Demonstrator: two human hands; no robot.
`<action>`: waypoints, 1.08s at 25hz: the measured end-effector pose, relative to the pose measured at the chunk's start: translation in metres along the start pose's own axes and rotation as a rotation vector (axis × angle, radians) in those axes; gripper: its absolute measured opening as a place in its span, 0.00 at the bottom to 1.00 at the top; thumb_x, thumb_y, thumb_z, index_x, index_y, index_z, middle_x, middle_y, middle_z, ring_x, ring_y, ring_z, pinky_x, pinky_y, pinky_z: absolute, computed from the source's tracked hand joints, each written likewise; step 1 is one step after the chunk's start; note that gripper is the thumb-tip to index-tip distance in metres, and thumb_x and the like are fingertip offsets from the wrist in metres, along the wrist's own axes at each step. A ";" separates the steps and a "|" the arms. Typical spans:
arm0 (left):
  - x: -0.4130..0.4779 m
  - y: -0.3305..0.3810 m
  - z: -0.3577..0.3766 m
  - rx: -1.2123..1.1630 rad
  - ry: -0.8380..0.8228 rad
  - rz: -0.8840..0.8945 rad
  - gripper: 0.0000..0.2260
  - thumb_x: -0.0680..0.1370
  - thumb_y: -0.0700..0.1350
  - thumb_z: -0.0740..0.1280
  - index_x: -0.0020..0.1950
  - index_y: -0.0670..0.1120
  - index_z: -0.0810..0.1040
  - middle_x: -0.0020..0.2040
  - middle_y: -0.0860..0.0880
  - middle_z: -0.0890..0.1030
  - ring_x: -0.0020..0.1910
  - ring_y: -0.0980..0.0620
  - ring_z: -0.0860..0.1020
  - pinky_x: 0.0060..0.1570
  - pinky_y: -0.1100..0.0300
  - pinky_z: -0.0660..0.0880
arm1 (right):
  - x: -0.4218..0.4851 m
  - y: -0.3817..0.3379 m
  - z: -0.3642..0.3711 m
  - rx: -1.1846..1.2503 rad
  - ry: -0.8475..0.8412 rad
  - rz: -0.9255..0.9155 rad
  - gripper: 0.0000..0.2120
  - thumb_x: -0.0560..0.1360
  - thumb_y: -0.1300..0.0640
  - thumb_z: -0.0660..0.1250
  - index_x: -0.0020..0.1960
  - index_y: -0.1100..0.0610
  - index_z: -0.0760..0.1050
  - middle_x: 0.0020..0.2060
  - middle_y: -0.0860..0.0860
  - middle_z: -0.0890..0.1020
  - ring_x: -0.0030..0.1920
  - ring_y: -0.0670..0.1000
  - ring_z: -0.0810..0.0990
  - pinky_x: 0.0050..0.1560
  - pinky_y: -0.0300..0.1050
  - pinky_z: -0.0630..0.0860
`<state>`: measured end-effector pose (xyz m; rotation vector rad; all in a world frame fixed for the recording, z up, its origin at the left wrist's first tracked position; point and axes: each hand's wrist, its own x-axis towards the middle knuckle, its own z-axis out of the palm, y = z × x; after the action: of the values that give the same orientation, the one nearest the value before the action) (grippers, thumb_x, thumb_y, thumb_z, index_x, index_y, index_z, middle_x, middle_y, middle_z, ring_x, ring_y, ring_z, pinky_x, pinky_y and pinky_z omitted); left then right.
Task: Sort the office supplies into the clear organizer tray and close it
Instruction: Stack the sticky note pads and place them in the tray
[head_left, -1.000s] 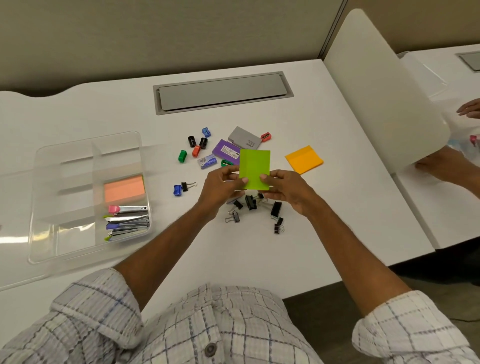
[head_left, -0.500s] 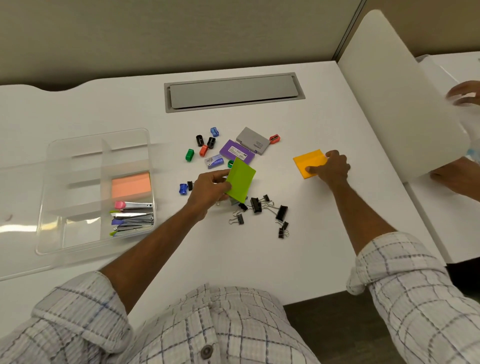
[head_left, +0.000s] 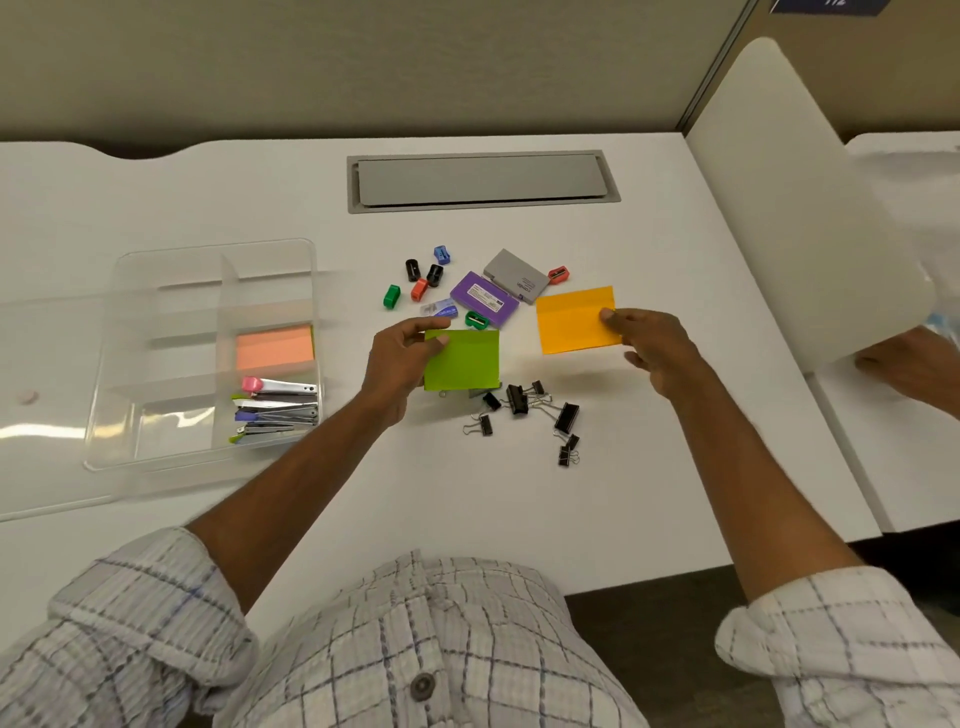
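A: What sits at nine o'clock?
B: The clear plastic organizer tray (head_left: 156, 358), lid off — a salmon-pink sticky-note pad (head_left: 274, 347) in one right-hand compartment, small metal staplers (head_left: 275, 408) in the one nearer the person.
A: And the hands?
B: The left hand (head_left: 402, 358) pinches a lime-green sticky-note pad (head_left: 462, 358) above the white desk (head_left: 467, 499). At three o'clock of it, the right hand (head_left: 652, 343) grips an orange sticky-note pad (head_left: 574, 322) by its right edge — black binder clips (head_left: 530, 410) lie scattered between them.
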<state>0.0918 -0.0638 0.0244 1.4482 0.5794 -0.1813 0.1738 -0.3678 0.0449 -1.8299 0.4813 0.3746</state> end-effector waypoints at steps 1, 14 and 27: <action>-0.004 0.000 -0.004 -0.049 -0.007 -0.012 0.10 0.78 0.41 0.70 0.58 0.48 0.83 0.54 0.43 0.81 0.56 0.43 0.80 0.46 0.48 0.83 | -0.013 -0.006 0.010 0.005 -0.085 -0.024 0.13 0.73 0.47 0.74 0.53 0.52 0.81 0.55 0.51 0.82 0.55 0.52 0.78 0.55 0.51 0.75; -0.045 0.016 -0.080 -0.270 0.022 -0.130 0.14 0.84 0.51 0.59 0.65 0.50 0.78 0.61 0.47 0.75 0.56 0.46 0.76 0.49 0.52 0.78 | -0.102 -0.015 0.173 -0.063 -0.322 -0.168 0.17 0.72 0.58 0.76 0.56 0.59 0.74 0.53 0.55 0.79 0.52 0.54 0.81 0.45 0.48 0.84; -0.017 0.025 -0.232 0.167 0.149 0.212 0.20 0.75 0.43 0.74 0.66 0.43 0.78 0.52 0.37 0.83 0.52 0.40 0.83 0.49 0.49 0.83 | -0.138 -0.045 0.318 -0.142 -0.108 -0.345 0.16 0.71 0.55 0.77 0.54 0.56 0.75 0.50 0.54 0.83 0.51 0.53 0.82 0.48 0.49 0.82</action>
<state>0.0277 0.1596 0.0518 1.6842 0.5363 0.0470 0.0719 -0.0337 0.0531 -1.9747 0.0611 0.2740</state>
